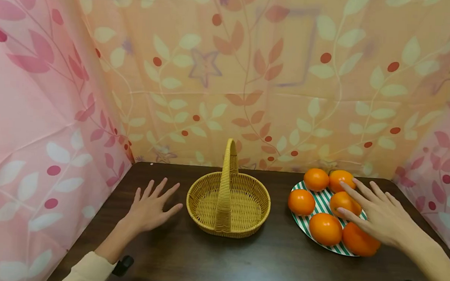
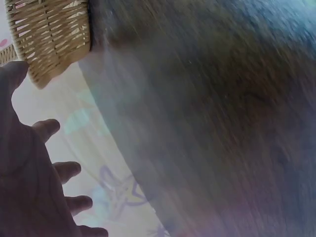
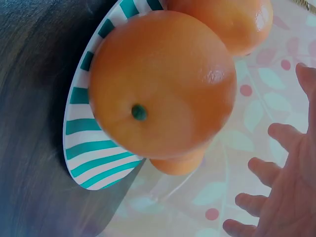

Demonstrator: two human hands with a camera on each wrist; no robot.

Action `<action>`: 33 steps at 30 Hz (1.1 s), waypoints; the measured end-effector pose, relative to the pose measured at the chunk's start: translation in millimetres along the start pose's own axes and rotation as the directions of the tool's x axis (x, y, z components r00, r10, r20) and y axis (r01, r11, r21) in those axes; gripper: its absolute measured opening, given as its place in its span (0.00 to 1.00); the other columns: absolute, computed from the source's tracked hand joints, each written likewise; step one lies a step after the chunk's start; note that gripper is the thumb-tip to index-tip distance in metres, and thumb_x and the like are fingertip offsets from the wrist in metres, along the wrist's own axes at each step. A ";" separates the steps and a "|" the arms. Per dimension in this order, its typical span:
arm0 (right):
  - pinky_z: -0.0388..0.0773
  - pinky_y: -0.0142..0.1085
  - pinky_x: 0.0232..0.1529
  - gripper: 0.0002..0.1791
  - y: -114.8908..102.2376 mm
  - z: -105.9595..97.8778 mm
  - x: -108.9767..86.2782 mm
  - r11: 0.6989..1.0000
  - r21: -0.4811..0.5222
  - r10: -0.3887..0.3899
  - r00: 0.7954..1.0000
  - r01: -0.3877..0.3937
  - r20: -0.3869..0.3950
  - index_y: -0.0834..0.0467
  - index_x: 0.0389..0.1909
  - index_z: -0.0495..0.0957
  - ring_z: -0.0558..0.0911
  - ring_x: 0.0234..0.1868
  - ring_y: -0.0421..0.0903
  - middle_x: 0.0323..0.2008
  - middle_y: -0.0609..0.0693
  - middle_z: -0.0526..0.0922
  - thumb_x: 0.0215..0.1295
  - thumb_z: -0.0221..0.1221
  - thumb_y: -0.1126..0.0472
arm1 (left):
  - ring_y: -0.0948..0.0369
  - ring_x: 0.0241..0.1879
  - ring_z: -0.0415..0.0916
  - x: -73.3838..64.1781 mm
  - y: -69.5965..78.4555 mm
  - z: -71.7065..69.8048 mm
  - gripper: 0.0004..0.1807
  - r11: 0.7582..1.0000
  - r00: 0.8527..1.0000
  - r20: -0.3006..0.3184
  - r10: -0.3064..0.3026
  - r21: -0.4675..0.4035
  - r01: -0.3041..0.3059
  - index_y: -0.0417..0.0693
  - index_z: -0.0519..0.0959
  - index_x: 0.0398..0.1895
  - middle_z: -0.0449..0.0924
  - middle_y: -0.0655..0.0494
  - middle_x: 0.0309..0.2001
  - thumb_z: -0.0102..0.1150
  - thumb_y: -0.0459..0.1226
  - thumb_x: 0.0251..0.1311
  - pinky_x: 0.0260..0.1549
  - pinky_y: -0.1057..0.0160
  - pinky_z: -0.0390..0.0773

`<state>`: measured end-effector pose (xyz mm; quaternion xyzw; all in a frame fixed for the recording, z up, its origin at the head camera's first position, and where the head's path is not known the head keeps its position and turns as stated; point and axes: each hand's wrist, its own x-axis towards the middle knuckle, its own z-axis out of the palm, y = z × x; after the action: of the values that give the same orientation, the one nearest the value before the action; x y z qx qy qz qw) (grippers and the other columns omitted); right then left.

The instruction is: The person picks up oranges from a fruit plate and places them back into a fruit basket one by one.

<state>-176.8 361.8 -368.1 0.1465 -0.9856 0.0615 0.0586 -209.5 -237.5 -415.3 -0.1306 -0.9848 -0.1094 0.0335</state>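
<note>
My left hand is over the table's left part with fingers spread, holding nothing. Just right of it stands a yellow woven basket with a tall arched handle; no contents show inside. Fingers extended, my right hand hovers over the right side of a green-and-white striped plate bearing several oranges. In the right wrist view, a large orange with a green stem spot fills the middle, and the hand is apart from it. Part of the nearest orange is hidden by the hand.
Everything stands on a dark wooden table. A floral curtain hangs along the back edge, with pink floral cloth on the left side. Black straps are on the wrists.
</note>
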 end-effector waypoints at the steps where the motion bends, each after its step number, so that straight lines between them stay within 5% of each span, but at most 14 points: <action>1: 0.29 0.71 0.67 0.44 0.6 -0.5 -0.8 1.000 0.010 -0.002 1.000 0.002 -0.001 0.47 0.82 0.49 0.42 0.74 0.76 0.77 0.66 0.50 0.73 0.53 0.34 | 0.31 0.75 0.38 0.2 1.0 -0.3 0.44 1.000 1.000 0.006 0.004 -0.006 -0.004 0.63 0.59 0.80 0.48 0.41 0.79 0.40 0.71 0.67 0.63 0.22 0.36; 6: 0.33 0.72 0.67 0.44 5.6 -3.3 -2.8 0.998 0.063 -0.023 1.000 0.025 -0.020 0.46 0.82 0.52 0.45 0.73 0.77 0.77 0.66 0.52 0.72 0.56 0.36 | 0.29 0.74 0.42 1.8 4.3 1.7 0.43 0.997 0.999 0.041 0.025 -0.076 -0.022 0.62 0.58 0.81 0.49 0.40 0.79 0.41 0.70 0.69 0.61 0.21 0.40; 9: 0.47 0.76 0.62 0.42 10.3 -4.6 -3.3 0.994 0.094 -0.056 0.997 0.061 -0.056 0.48 0.80 0.57 0.53 0.71 0.77 0.76 0.65 0.55 0.71 0.60 0.41 | 0.28 0.72 0.46 3.8 6.8 3.9 0.42 0.986 0.996 0.054 0.070 -0.154 -0.061 0.59 0.57 0.81 0.51 0.38 0.78 0.44 0.67 0.71 0.60 0.20 0.45; 14: 0.59 0.75 0.54 0.38 20.6 -2.4 -8.3 0.976 0.174 -0.103 0.983 0.129 -0.154 0.57 0.74 0.66 0.65 0.63 0.74 0.71 0.66 0.63 0.68 0.67 0.51 | 0.36 0.72 0.56 8.4 11.7 5.9 0.40 0.929 0.986 0.041 0.159 -0.344 -0.135 0.52 0.57 0.81 0.57 0.38 0.75 0.53 0.58 0.72 0.62 0.27 0.57; 17: 0.64 0.48 0.69 0.34 27.0 0.9 -12.9 0.962 0.210 -0.119 0.961 0.173 -0.249 0.57 0.68 0.73 0.73 0.61 0.55 0.63 0.59 0.73 0.62 0.72 0.58 | 0.43 0.72 0.58 10.8 13.9 7.8 0.40 0.890 0.981 0.010 0.193 -0.424 -0.170 0.49 0.58 0.80 0.60 0.44 0.75 0.58 0.53 0.72 0.64 0.33 0.60; 21: 0.67 0.14 0.49 0.30 35.3 4.1 -18.6 0.938 0.263 -0.123 0.929 0.224 -0.350 0.53 0.59 0.80 0.78 0.46 0.28 0.51 0.41 0.81 0.53 0.76 0.67 | 0.46 0.70 0.64 14.5 16.3 11.0 0.35 0.860 0.966 -0.059 0.250 -0.444 -0.249 0.43 0.66 0.74 0.68 0.46 0.70 0.63 0.47 0.70 0.64 0.39 0.65; 25: 0.74 0.17 0.38 0.28 45.0 6.7 -25.0 0.901 0.357 -0.118 0.931 0.247 -0.345 0.55 0.56 0.81 0.82 0.38 0.30 0.46 0.32 0.82 0.53 0.74 0.72 | 0.48 0.65 0.70 16.4 17.7 12.5 0.30 0.847 0.957 -0.096 0.275 -0.446 -0.289 0.40 0.73 0.67 0.73 0.47 0.65 0.66 0.46 0.68 0.62 0.44 0.70; 33: 0.75 0.18 0.38 0.24 56.8 12.6 -36.6 0.859 0.464 -0.077 0.951 0.216 -0.301 0.57 0.54 0.81 0.84 0.38 0.33 0.46 0.32 0.83 0.57 0.70 0.76 | 0.42 0.63 0.72 17.4 14.0 14.7 0.34 0.841 0.966 -0.076 0.246 -0.479 -0.251 0.41 0.71 0.69 0.73 0.47 0.65 0.65 0.51 0.68 0.61 0.43 0.72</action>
<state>-160.1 424.3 -391.3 0.2219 -0.9057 0.3247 0.1585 -223.1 -216.6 -425.1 -0.2605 -0.9004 -0.3479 0.0192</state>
